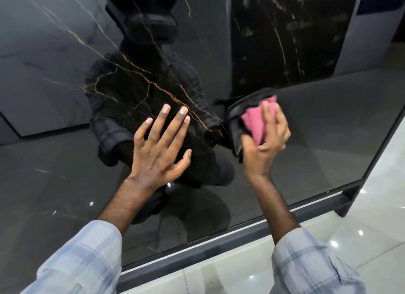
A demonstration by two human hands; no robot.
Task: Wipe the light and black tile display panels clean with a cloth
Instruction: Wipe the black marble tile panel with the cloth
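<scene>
Currently mid-task, judging by layout. Note left hand (157,153) flat on black panel (317,140), fingers spread, holding nothing. Note right hand (267,140) near it, curled round bunched pink cloth (254,125) pressed to the same glossy face. Farther up, expect passes over gold veins (166,92); cannot identify light panel, so count as outstanding.

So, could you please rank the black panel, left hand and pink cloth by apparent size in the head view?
1. black panel
2. left hand
3. pink cloth, bunched in the right hand, partly hidden
</scene>
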